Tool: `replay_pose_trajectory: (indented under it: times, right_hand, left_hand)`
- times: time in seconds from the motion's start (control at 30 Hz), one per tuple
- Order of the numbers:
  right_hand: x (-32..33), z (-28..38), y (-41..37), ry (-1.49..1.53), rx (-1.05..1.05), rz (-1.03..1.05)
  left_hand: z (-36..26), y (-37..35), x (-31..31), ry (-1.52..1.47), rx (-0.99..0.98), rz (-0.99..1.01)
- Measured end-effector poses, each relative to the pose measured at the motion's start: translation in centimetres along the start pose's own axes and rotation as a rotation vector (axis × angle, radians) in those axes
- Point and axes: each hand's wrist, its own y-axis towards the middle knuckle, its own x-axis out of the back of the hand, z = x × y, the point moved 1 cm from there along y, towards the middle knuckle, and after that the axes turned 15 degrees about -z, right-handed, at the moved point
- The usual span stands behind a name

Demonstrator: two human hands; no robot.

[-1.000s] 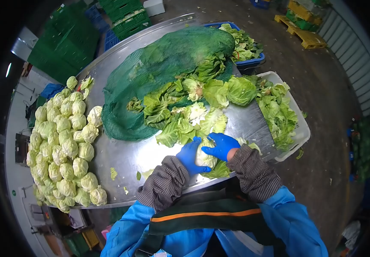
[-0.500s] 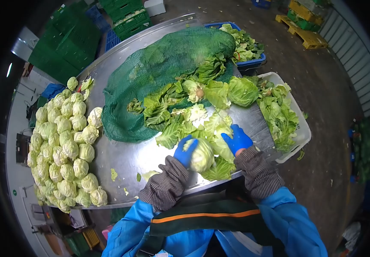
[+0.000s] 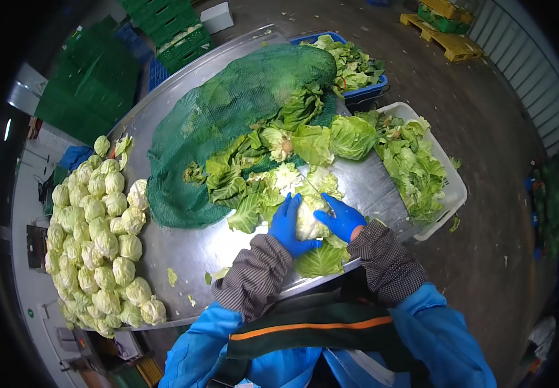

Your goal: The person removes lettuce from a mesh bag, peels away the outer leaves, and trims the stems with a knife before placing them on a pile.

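Observation:
A pale, trimmed cabbage (image 3: 308,222) lies at the near side of the metal table, between my two blue-gloved hands. My left hand (image 3: 287,226) wraps its left side, thumb low and fingers pointing up. My right hand (image 3: 342,218) grips it from the right, fingers against its upper side. Beneath and in front is a loose green outer leaf (image 3: 321,260). More stripped leaves (image 3: 247,208) lie just beyond my hands. A whole green cabbage (image 3: 353,138) and a leafy one with its cut stem showing (image 3: 278,143) rest farther back.
A green mesh sack (image 3: 228,97) covers the table's (image 3: 205,249) far part. Many trimmed cabbages (image 3: 101,242) are heaped at left. A white bin (image 3: 459,187) and a blue crate (image 3: 380,84) hold leaves at right. Green crates (image 3: 186,48) stand behind.
My right hand has moved left and down onto the cabbage. My left hand has spread around its side, and the cabbage sits slightly farther from me. The view has shifted a little.

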Motion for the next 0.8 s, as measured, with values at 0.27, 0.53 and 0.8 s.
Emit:
replay_pose_trajectory:
  times: [0.27, 0.53, 0.8]
  right_hand:
    - [1.7, 3.4, -3.6, -0.618, 0.07, -0.121]
    - [1.3, 1.2, 0.4, -0.659, 0.002, -0.062]
    - [3.2, 4.5, 2.3, -0.604, -0.045, -0.113]
  left_hand:
    - [0.6, 4.3, -2.1, 0.178, 0.429, 0.195]
    - [-0.9, 6.2, -3.3, 0.29, 0.51, 0.328]
    - [0.3, 3.0, -3.8, 0.171, 0.374, 0.143]
